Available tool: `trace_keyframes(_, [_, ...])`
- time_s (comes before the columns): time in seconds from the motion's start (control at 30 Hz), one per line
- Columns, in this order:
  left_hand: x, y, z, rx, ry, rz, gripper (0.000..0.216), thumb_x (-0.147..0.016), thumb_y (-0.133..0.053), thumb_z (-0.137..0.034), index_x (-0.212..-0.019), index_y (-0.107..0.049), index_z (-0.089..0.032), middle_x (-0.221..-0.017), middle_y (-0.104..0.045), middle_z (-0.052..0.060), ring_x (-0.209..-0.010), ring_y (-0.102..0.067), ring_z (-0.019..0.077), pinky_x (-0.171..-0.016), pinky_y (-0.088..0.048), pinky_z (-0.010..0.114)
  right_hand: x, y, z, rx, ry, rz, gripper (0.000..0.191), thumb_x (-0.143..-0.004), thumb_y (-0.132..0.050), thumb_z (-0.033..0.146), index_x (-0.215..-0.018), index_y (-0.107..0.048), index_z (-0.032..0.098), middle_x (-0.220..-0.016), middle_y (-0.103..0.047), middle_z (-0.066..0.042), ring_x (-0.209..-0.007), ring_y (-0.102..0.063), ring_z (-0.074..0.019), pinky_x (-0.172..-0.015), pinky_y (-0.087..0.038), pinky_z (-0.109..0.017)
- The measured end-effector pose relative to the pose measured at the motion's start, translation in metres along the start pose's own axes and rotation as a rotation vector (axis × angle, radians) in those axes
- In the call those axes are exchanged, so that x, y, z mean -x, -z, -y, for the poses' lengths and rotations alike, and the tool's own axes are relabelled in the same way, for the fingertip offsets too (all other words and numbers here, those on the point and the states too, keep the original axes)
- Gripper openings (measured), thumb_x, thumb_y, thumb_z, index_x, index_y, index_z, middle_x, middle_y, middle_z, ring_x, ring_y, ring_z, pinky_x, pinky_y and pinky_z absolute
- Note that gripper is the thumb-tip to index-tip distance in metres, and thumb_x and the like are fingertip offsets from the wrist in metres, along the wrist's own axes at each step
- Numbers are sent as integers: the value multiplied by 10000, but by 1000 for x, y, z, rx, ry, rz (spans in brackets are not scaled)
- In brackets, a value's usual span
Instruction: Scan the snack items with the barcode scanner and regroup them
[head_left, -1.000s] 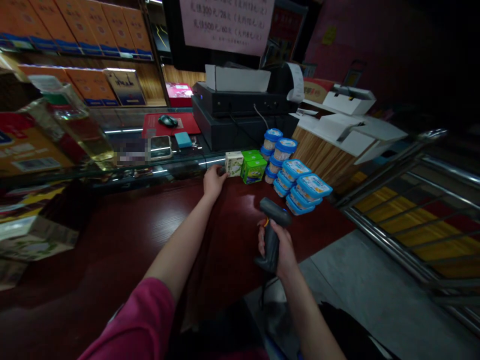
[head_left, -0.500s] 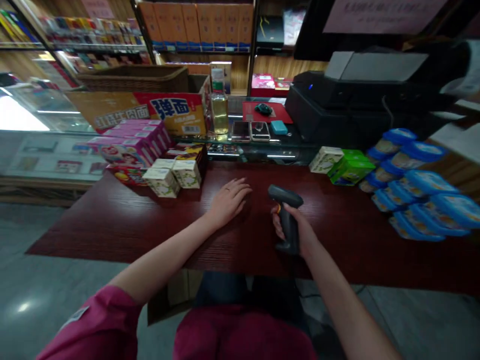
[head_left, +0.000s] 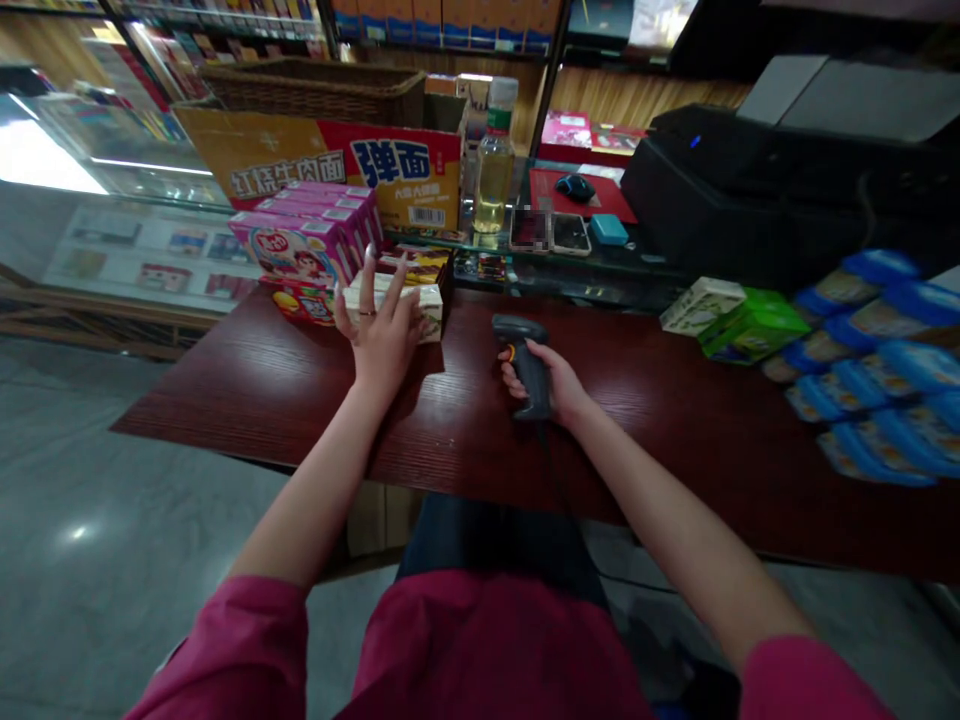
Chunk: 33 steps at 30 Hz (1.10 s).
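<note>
My left hand (head_left: pixel 384 335), fingers spread, is over the small cream-coloured boxes (head_left: pixel 430 312) at the left of the dark wooden counter (head_left: pixel 480 455). It covers much of them, and I cannot tell whether the fingertips touch. Close behind are a stack of pink boxes (head_left: pixel 296 252), a red box (head_left: pixel 304 304) and a brown-and-yellow box (head_left: pixel 421 264). In my right hand (head_left: pixel 564 385) is a black barcode scanner (head_left: pixel 531 365), held upright by its handle over the middle of the counter, its cord hanging toward me.
A noodle carton (head_left: pixel 262 150) and a bottle of yellow liquid (head_left: pixel 493 180) stand behind the left goods. Phones (head_left: pixel 570 235) and a mouse (head_left: pixel 575 187) lie on the glass ledge. At right are a cream box (head_left: pixel 702 306), a green box (head_left: pixel 754 320) and several blue-lidded tubs (head_left: pixel 874 400).
My left hand has gone from resting on the counter to the cream boxes at the left, fingers now spread. My right hand still grips the scanner, slightly further left. The view has shifted.
</note>
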<state>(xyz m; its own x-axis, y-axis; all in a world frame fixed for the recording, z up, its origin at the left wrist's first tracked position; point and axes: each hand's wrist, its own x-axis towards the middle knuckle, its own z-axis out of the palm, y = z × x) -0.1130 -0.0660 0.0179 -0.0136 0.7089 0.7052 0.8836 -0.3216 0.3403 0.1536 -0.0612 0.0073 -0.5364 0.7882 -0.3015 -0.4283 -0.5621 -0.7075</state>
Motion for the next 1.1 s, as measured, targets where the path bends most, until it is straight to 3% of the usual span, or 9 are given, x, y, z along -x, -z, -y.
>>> trace_keyframes(0.13, [6, -1, 2, 35, -184, 22, 198, -1007, -598, -338, -1166, -711, -299, -1391, -697, 65, -1325, -610, 294, -1208, -313, 608, 13, 24, 16, 120, 8, -34, 298, -913, -634, 414, -960, -672, 123, -723, -653, -41, -565, -592, -147, -521, -528, -253])
trace_keyframes(0.23, [6, -13, -13, 94, -252, 78, 214, -1015, -586, -343, -1161, -725, -272, -1367, -702, 79, -1190, -656, 250, -1071, -485, 457, 19, 39, 25, 158, 42, -50, 321, -889, -672, 441, -960, -677, 128, -725, -651, -30, -559, -596, -141, -535, -549, -259])
trace_keyframes(0.47, [-28, -91, -68, 183, -70, 78, 313, -987, -607, -344, -1268, -679, -228, -1259, -680, 105, -1228, -585, 261, -1075, -465, 378, 19, 51, 31, 181, 184, -79, 397, -873, -690, 551, -959, -652, 165, -687, -622, 13, -445, -546, -114, -390, -480, -229])
trace_keyframes(0.57, [-44, -124, -80, 237, -27, 102, 423, -982, -600, -479, -1321, -650, -231, -1326, -622, 131, -1299, -541, 302, -1094, -449, 399, 19, 59, 35, 187, 232, -101, 467, -875, -650, 628, -936, -649, 165, -657, -615, 19, -370, -497, -97, -313, -409, -218])
trace_keyframes(0.67, [-49, -139, -78, 372, -28, 151, 680, -964, -534, -651, -1523, -462, -269, -1445, -523, 141, -1334, -527, 316, -1073, -472, 407, 22, 72, 43, 164, 264, -123, 499, -862, -639, 658, -914, -650, 161, -646, -613, 20, -346, -492, -95, -284, -379, -218])
trace_keyframes(0.8, [-46, -142, -55, 500, 4, 207, 910, -927, -574, -692, -1646, -175, -301, -1545, -413, 155, -1288, -573, 281, -1075, -478, 402, 34, 92, 53, 105, 256, -124, 480, -846, -663, 635, -910, -656, 160, -647, -609, 23, -358, -497, -94, -279, -376, -210])
trace_keyframes(0.9, [-48, -145, -42, 496, 26, 305, 1006, -812, -737, -661, -1610, -297, -233, -1567, -406, 182, -1386, -506, 331, -1143, -436, 464, 45, 101, 59, 86, 226, -121, 468, -857, -658, 626, -912, -652, 160, -646, -603, 22, -372, -491, -90, -285, -375, -199])
trace_keyframes(0.97, [-50, -148, -41, 541, 28, 416, 897, -792, -769, -593, -1528, -438, -202, -1530, -494, 177, -1423, -485, 341, -1175, -409, 496, 50, 102, 61, 110, 218, -113, 476, -856, -650, 636, -912, -655, 164, -648, -595, 23, -374, -485, -89, -285, -376, -199])
trace_keyframes(1.1, [-53, -157, -54, 727, 222, 512, 668, -711, -841, -487, -1253, -621, -163, -1265, -718, 142, -1157, -685, 290, -1042, -527, 462, 54, 95, 58, 209, 216, -66, 511, -784, -697, 659, -891, -680, 159, -645, -592, 23, -352, -489, -97, -266, -384, -218])
